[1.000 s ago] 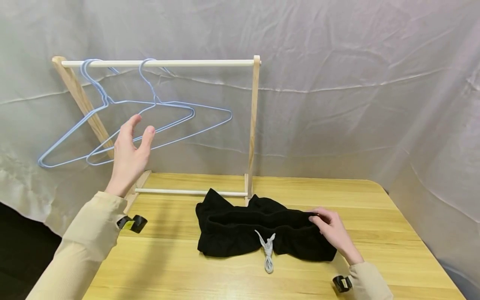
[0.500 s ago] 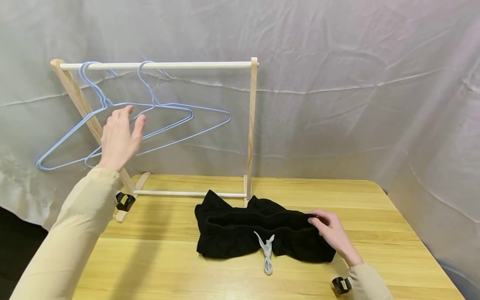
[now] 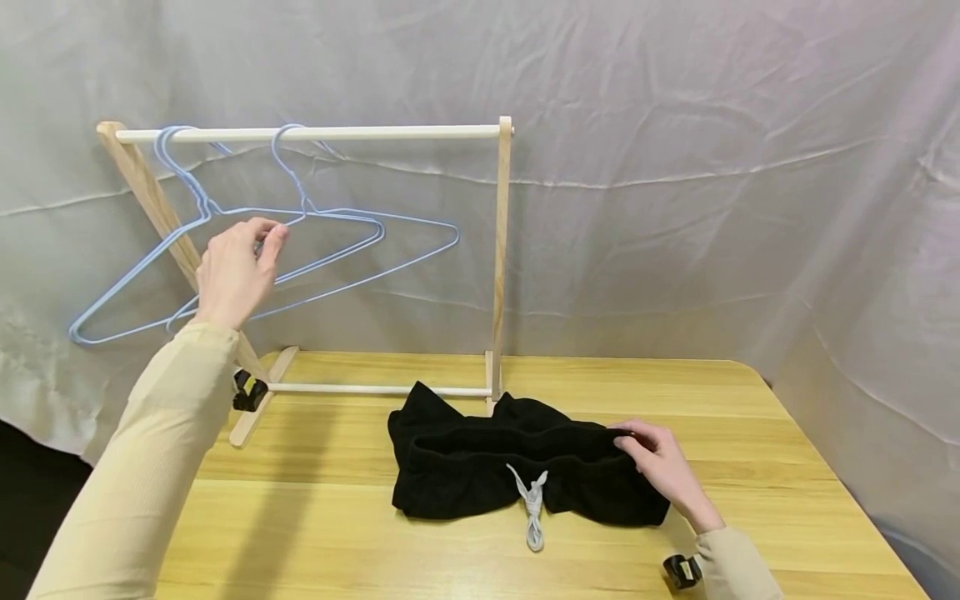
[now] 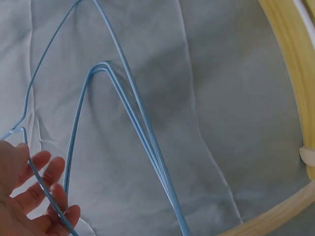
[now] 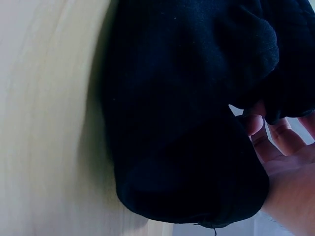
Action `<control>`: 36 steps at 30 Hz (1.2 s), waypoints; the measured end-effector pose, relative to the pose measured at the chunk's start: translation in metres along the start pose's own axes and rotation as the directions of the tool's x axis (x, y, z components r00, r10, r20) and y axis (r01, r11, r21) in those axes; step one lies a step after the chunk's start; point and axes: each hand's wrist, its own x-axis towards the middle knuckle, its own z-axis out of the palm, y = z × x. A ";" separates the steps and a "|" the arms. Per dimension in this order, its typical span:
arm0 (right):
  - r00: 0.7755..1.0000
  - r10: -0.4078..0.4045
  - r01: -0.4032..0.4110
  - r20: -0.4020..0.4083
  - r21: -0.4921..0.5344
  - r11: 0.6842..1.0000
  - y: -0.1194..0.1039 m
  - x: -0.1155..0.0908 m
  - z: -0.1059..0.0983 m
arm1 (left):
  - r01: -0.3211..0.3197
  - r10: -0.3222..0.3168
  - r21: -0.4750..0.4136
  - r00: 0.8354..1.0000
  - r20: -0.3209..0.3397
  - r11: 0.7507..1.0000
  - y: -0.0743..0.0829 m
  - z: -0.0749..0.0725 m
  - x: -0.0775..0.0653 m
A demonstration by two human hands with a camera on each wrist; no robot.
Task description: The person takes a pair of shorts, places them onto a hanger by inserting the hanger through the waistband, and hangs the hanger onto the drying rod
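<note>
In the head view, my left hand (image 3: 236, 271) pinches the shoulder wire of a light blue wire hanger (image 3: 457, 235), the right-hand one hung on the rack. The left wrist view shows its wire (image 4: 45, 189) running between the thumb and the curled fingers. Black shorts (image 3: 465, 487) lie on the table, waist opening upward, with a grey tied drawstring (image 3: 533, 508) in front. My right hand (image 3: 660, 467) pinches the right end of their waistband; in the right wrist view dark cloth (image 5: 182, 123) partly hides the fingertips.
A wooden rack with a white rail (image 3: 390, 132) stands at the back left of the table (image 3: 360, 533). More blue hangers (image 3: 120, 286) hang close together at its left end. A grey cloth backdrop (image 3: 675, 208) surrounds the table.
My left hand has moved slightly left, and its thumb and fingers have come together on the hanger wire. My right hand keeps its hold on the shorts. The view has shifted a little.
</note>
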 end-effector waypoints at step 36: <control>0.999 0.038 -0.038 -0.015 0.015 0.999 0.003 0.000 0.002 | 0.155 -0.214 -0.194 0.916 -0.340 0.969 0.015 -0.002 0.010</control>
